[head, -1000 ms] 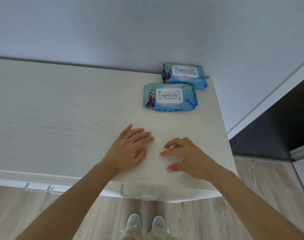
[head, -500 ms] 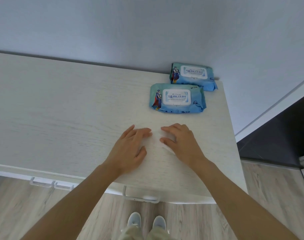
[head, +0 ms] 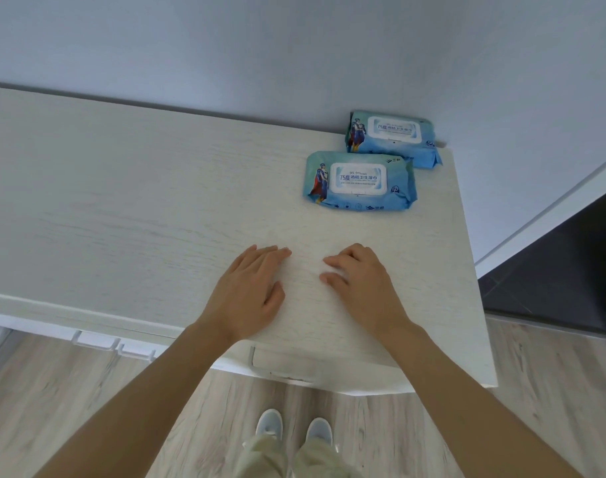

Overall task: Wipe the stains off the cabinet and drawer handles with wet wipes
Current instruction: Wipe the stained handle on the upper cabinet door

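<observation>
My left hand lies flat on the white cabinet top, fingers straight. My right hand rests beside it with bent fingers, the tips pressing down. Between and under the hands lies a thin, pale wet wipe, hard to tell from the wood. Two blue wet wipe packs sit at the back right with lids closed, one nearer and one by the wall. Below the front edge a white drawer handle juts out under my hands, and two more handles show to the left.
A grey wall rises behind the cabinet. The top ends at a right edge, with a dark floor area and white trim beyond it. Light wood flooring and my shoes are below the cabinet front.
My right hand moved from the front edge forward and turned, so its fingers now lie level with those of my left hand. The left hand stayed flat in place.
</observation>
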{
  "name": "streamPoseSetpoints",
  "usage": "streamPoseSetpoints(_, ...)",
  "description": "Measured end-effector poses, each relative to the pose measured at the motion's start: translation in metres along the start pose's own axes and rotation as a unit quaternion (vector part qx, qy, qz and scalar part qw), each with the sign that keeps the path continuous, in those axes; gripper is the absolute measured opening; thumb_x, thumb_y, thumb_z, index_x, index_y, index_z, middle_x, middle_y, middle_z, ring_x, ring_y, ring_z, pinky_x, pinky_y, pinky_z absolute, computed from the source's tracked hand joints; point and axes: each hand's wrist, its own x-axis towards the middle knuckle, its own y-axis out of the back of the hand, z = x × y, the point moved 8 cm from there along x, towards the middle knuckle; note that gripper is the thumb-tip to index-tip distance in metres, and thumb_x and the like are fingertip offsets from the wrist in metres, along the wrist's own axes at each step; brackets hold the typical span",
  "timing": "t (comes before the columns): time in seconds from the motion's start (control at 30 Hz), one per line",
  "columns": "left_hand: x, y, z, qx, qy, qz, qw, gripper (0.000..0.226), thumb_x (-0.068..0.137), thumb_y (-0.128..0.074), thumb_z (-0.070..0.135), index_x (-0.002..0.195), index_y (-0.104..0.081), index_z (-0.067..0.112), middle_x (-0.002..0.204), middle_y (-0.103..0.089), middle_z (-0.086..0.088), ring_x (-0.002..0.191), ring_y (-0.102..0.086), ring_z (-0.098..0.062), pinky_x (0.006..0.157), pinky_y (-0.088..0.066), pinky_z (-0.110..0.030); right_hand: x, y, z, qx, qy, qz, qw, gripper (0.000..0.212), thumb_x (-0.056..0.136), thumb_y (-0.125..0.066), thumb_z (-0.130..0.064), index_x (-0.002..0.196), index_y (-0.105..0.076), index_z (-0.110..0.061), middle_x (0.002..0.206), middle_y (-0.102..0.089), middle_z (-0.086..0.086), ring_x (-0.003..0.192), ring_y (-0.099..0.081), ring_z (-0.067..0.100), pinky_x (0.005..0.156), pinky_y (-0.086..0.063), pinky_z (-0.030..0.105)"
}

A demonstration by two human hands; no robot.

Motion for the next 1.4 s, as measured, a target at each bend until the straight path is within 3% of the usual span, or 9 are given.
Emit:
streamPoseSetpoints(0.1,-0.013,0.001,0.005,0.027,-0.023,-0.010,0.999,0.057,0.088,-0.030,0.033,0.131,-0.054,0.004,0.133,-0.057,-0.009,0.125,-0.051,-0.024,0.112,-0.026,-0.036,-0.005,0.003,0.002,0.028,-0.045,0.039,0.998,0.019,0.090,-0.065,-0.021,0.107,-0.070,-0.014,0.099,-0.058,-0.004,0.098,-0.050,0.012,0.082,-0.030,0.013)
streamPoseSetpoints(0.27,-0.039,0.010,0.007,0.055,-0.062,-0.007,0.997,0.053,0.090,-0.032,0.034,0.126,-0.057,0.005,0.134,-0.056,-0.008,0.126,-0.050,-0.025,0.111,-0.031,-0.043,-0.028,0.008,-0.011,0.031,-0.088,0.081,0.992,0.017,0.088,-0.067,-0.021,0.103,-0.071,-0.015,0.099,-0.061,-0.002,0.097,-0.054,0.014,0.085,-0.036,0.018)
streamPoseSetpoints(0.53,-0.111,0.019,-0.008,0.088,-0.160,0.070,0.981,0.048,0.090,-0.042,0.030,0.123,-0.060,0.001,0.137,-0.052,-0.014,0.127,-0.049,-0.029,0.110,-0.031,-0.046,-0.094,-0.009,-0.054,0.043,-0.158,0.168,0.972,0.012,0.089,-0.066,-0.021,0.099,-0.072,-0.017,0.097,-0.061,-0.002,0.095,-0.056,0.015,0.087,-0.044,0.025)
streamPoseSetpoints(0.7,-0.150,0.007,-0.026,0.128,-0.179,0.088,0.972,0.049,0.084,-0.056,0.021,0.127,-0.056,-0.004,0.141,-0.046,-0.021,0.129,-0.047,-0.035,0.106,-0.037,-0.054,-0.126,-0.035,-0.083,0.062,-0.181,0.171,0.967,0.014,0.089,-0.066,-0.022,0.101,-0.071,-0.018,0.098,-0.060,-0.004,0.094,-0.058,0.014,0.087,-0.047,0.028)
streamPoseSetpoints(0.83,-0.152,-0.011,-0.038,0.197,-0.163,0.096,0.962,0.083,0.071,-0.078,0.021,0.140,-0.039,-0.005,0.149,-0.033,-0.021,0.137,-0.033,-0.035,0.109,-0.026,-0.058,-0.141,-0.053,-0.092,0.042,-0.182,0.171,0.968,0.015,0.089,-0.067,-0.023,0.102,-0.071,-0.017,0.097,-0.060,-0.003,0.095,-0.056,0.014,0.086,-0.045,0.024)
streamPoseSetpoints(0.97,-0.140,-0.028,-0.042,0.245,-0.150,0.146,0.947,0.100,0.073,-0.076,0.033,0.147,-0.017,0.000,0.155,-0.015,-0.017,0.144,-0.017,-0.031,0.112,-0.012,-0.057,-0.150,-0.063,-0.087,0.033,-0.170,0.195,0.965,0.013,0.089,-0.066,-0.025,0.097,-0.072,-0.016,0.092,-0.061,-0.002,0.091,-0.056,0.015,0.079,-0.040,0.020)
streamPoseSetpoints(1.17,-0.126,-0.053,-0.046,0.262,-0.153,0.245,0.921,0.109,0.077,-0.068,0.054,0.148,-0.008,-0.003,0.153,-0.012,-0.019,0.141,-0.014,-0.036,0.114,-0.007,-0.059,-0.156,-0.071,-0.078,0.035,-0.107,0.289,0.951,0.007,0.088,-0.069,-0.017,0.092,-0.073,-0.013,0.088,-0.060,0.000,0.088,-0.056,0.019,0.079,-0.050,0.035)
streamPoseSetpoints(1.3,-0.114,-0.066,-0.050,0.239,-0.158,0.338,0.896,0.108,0.080,-0.055,0.071,0.146,-0.012,-0.003,0.148,-0.018,-0.021,0.138,-0.016,-0.039,0.114,-0.001,-0.058,-0.164,-0.071,-0.062,0.033,-0.055,0.380,0.923,0.008,0.087,-0.070,-0.016,0.094,-0.072,-0.012,0.093,-0.055,-0.009,0.089,-0.055,0.013,0.078,-0.043,0.011)
streamPoseSetpoints(1.4,-0.104,-0.072,-0.051,0.233,-0.166,0.417,0.863,0.110,0.077,-0.047,0.081,0.140,-0.021,-0.005,0.145,-0.021,-0.022,0.136,-0.017,-0.040,0.111,-0.005,-0.060,-0.170,-0.070,-0.049,0.048,-0.007,0.437,0.898,0.009,0.086,-0.069,-0.016,0.094,-0.071,-0.013,0.096,-0.053,-0.016,0.092,-0.053,0.006,0.078,-0.040,0.004)
